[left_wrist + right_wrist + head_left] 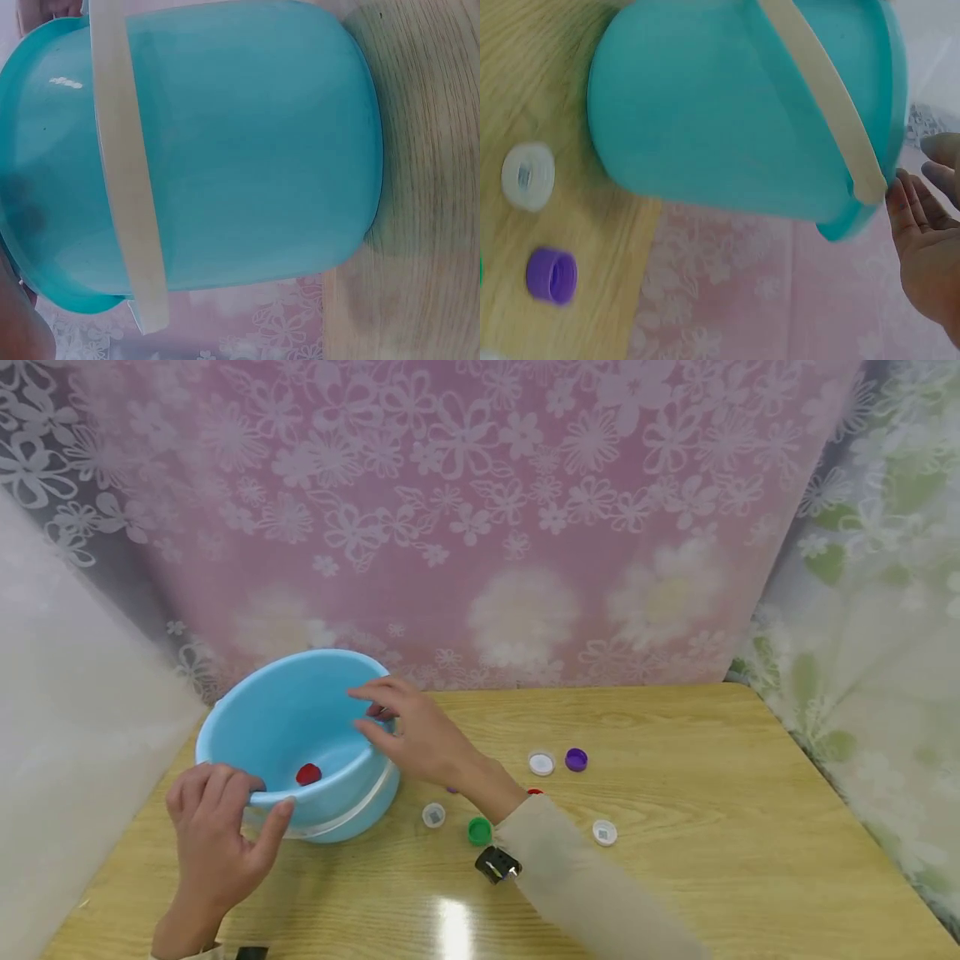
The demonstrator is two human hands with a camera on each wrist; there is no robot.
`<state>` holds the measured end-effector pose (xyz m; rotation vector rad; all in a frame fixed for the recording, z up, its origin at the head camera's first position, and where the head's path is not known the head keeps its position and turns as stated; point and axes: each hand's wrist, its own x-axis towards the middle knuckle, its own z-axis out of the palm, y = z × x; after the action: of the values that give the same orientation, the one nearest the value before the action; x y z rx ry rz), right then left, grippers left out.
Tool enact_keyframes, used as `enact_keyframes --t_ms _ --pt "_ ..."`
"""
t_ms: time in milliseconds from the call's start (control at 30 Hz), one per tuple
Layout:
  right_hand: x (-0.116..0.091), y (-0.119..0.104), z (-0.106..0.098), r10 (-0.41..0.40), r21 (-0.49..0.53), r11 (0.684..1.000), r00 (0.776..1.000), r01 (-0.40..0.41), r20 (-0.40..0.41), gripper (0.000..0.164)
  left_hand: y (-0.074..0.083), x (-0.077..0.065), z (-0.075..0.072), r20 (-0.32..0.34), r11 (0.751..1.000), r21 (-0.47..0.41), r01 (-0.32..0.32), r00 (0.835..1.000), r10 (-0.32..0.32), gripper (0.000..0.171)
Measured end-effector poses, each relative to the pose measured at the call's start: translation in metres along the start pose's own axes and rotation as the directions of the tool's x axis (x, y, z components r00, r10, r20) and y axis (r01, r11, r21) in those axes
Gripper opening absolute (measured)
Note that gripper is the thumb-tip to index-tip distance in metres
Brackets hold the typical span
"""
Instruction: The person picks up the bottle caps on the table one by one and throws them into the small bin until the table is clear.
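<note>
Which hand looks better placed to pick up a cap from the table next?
Probably the right hand: it looks empty, and the green cap and purple cap lie nearer to it. The left hand grips the blue bucket's rim.

Here's smooth, faintly glossy plastic on the blue bucket (300,693), left; plastic bottle caps (577,760); shiny wood-grain tabletop (697,768); cloth-like curtain (465,485), far.
</note>
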<state>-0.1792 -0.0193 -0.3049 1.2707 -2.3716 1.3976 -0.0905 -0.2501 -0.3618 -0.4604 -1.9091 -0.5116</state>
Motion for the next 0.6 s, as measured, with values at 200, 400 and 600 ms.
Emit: enact_keyframes --t_ms 200,400,600 --pt "-0.028 0.012 -0.036 -0.013 -0.037 0.999 0.999 0.011 -0.046 0.035 0.001 0.001 -0.002 -0.009 1.0 -0.008 0.002 1.0 -0.002 0.058" --pt "-0.07 0.036 -0.074 0.086 -0.131 0.988 0.996 -0.084 0.008 0.035 0.002 0.001 -0.005 0.02 1.0 -0.009 0.012 1.0 -0.011 0.058" --pt "-0.113 0.056 -0.103 0.295 -0.274 0.93 0.942 -0.244 0.161 0.039 0.002 -0.002 -0.007 0.051 1.0 -0.001 0.028 0.998 -0.028 0.059"
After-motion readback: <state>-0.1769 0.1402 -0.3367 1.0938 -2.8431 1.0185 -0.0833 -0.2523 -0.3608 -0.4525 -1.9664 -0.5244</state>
